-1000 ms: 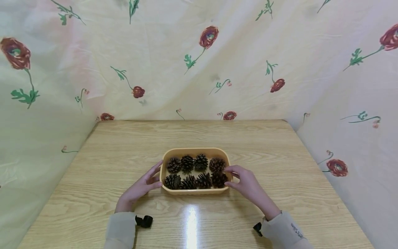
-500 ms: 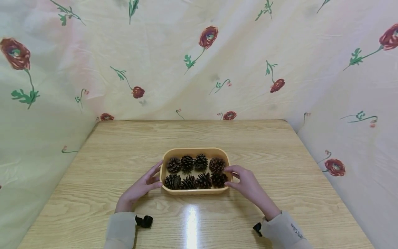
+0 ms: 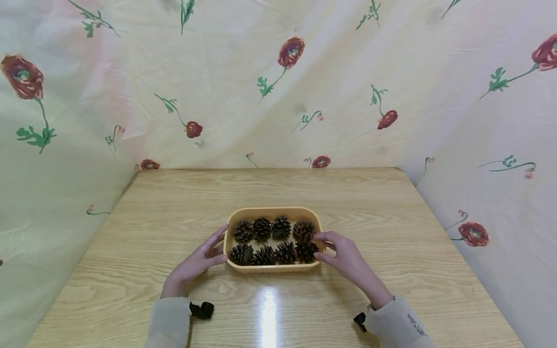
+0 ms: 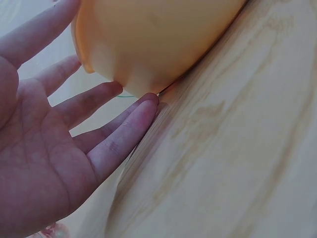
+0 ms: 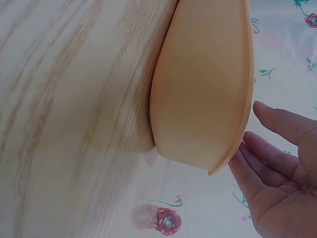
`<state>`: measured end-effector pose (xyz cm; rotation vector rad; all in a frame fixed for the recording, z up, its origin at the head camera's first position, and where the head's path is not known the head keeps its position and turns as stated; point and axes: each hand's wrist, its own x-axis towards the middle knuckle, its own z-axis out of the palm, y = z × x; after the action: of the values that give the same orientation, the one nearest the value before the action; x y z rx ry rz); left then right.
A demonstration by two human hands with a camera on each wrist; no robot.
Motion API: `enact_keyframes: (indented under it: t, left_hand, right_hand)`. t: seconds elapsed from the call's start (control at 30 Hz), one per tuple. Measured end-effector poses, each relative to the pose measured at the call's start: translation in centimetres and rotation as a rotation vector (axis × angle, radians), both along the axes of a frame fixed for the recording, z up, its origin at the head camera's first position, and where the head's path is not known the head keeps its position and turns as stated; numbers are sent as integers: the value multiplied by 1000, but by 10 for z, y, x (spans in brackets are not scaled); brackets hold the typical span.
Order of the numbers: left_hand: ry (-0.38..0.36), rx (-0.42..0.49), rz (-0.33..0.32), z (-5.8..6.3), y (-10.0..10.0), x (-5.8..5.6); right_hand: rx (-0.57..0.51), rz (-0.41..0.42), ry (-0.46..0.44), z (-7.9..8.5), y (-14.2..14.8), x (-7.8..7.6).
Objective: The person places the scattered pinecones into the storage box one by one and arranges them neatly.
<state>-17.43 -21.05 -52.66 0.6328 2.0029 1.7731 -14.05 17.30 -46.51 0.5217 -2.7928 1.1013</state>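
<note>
In the head view a pale orange plastic box (image 3: pixel 274 268) stands on the wooden table. Two rows of brown pine cones (image 3: pixel 285 253) lie inside it. My left hand (image 3: pixel 201 258) is at the box's left end, fingers spread and fairly straight. The left wrist view shows those fingertips (image 4: pixel 115 88) against or close to the box wall (image 4: pixel 158 39). My right hand (image 3: pixel 344 251) is at the right end, thumb and fingertips by the rim. From the right wrist view, the fingers of that hand (image 5: pixel 285 173) are loosely bent beside the rim, and the thumb tip looks just off it.
The wooden table (image 3: pixel 174 203) spreads out around the box on all sides. A cloth with printed red flowers (image 3: pixel 230 87) hangs behind the table and along both sides. Black wrist straps (image 3: pixel 202 310) sit at the grey sleeves.
</note>
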Motion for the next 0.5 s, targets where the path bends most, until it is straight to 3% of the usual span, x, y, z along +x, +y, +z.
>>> enact_keyframes:
  t: [0.5]
  left_hand:
    - [10,-25,-10,-1,-2,-1]
  right_hand:
    - [-57,10,-7,-1,0,2]
